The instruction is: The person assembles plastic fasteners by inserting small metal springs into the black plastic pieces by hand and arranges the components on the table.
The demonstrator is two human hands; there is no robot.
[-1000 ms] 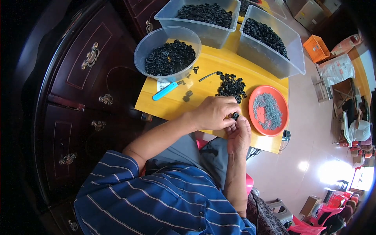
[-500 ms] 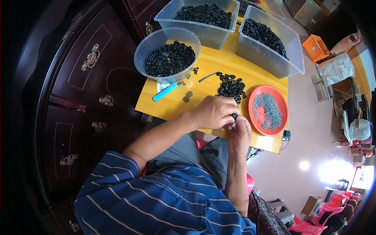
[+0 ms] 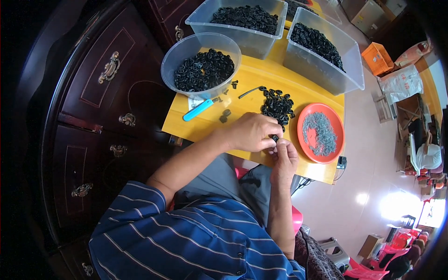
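Observation:
Over the front edge of the yellow table (image 3: 186, 123), my two hands meet around a small black ring-like part (image 3: 275, 138). My left hand (image 3: 254, 133) pinches it between thumb and fingers. The fingertips of my right hand (image 3: 285, 158) close on its near side; whether they also hold a tiny pin is hidden. Just beyond lies a loose pile of similar black parts (image 3: 278, 105). To the right of my hands stands a red-orange plate (image 3: 301, 135) heaped with small silvery metal pieces (image 3: 322, 133).
A round clear tub (image 3: 168, 70) of black parts stands at the left. Two clear bins (image 3: 242, 37) (image 3: 322, 77) of black parts are behind. A blue-handled tool (image 3: 198, 110) and a thin dark rod (image 3: 249, 92) lie on the table. Dark drawers (image 3: 93, 135) border the left.
My hands have shifted slightly and the black part has turned a little between my fingers. My right fingers have curled closer to it. The view has moved slightly.

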